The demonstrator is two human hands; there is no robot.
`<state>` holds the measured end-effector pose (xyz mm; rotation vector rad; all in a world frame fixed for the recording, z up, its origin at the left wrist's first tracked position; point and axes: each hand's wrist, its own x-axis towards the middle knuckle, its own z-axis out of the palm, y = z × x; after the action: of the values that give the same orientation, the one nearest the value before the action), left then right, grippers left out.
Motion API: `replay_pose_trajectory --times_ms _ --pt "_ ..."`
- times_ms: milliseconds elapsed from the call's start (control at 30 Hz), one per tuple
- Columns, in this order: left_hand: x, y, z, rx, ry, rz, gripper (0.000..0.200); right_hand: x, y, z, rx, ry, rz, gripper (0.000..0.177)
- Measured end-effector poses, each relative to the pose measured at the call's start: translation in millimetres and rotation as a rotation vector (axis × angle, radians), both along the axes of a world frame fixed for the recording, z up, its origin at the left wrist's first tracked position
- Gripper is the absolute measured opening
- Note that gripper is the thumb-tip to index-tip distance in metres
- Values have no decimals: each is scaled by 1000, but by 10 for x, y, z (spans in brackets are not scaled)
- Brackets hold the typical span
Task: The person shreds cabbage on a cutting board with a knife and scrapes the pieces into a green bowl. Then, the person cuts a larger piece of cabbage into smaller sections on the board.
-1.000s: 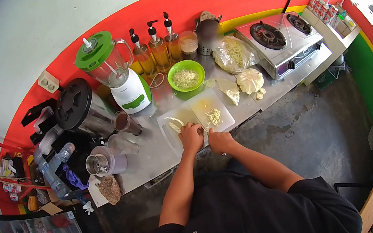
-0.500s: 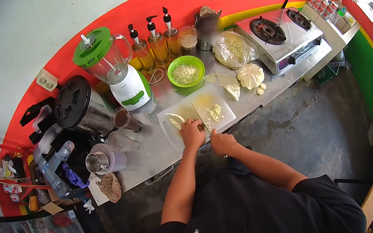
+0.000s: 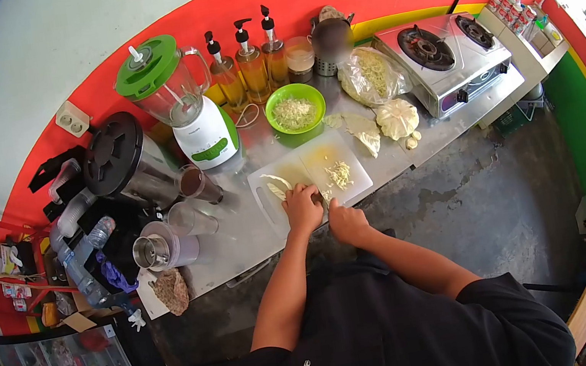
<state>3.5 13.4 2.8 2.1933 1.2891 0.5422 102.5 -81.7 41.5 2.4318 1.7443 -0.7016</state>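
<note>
A white cutting board [image 3: 277, 215] lies at the counter's front edge. My left hand [image 3: 303, 208] rests on it with curled fingers, pressing down pale cabbage strips [image 3: 277, 186] whose ends stick out to the left. Closed around a knife handle, my right hand [image 3: 348, 222] is just right of it at the board's front edge. Little of the knife [image 3: 321, 198] shows between the hands. Chopped cabbage [image 3: 339, 174] is heaped on the board's right half. Behind the board stands a green bowl [image 3: 277, 125] of chopped cabbage.
A cut cabbage [image 3: 397, 119] and a loose leaf [image 3: 362, 132] lie right of the board, near a bag of shreds [image 3: 371, 77] and a gas stove [image 3: 446, 80]. A blender [image 3: 203, 132], pump bottles [image 3: 254, 73] and a tumbler [image 3: 199, 185] stand behind and left.
The knife blade, visible pointing away across the board before, is now mostly out of sight beside my left fingers. My hands have barely shifted; the whole view has moved slightly.
</note>
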Motion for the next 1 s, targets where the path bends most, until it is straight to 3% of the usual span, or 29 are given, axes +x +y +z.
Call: replay_pose_trajectory --times_ms 200,467,1000 --pt "-36 49 -118 21 -111 32 9 134 128 106 -18 23 90 32" --pt "-89 35 -235 30 -170 -4 10 -3 67 -34 37 47 -14 28" --pt "-119 10 -123 97 -185 -41 10 -8 -20 57 -6 4 52 33"
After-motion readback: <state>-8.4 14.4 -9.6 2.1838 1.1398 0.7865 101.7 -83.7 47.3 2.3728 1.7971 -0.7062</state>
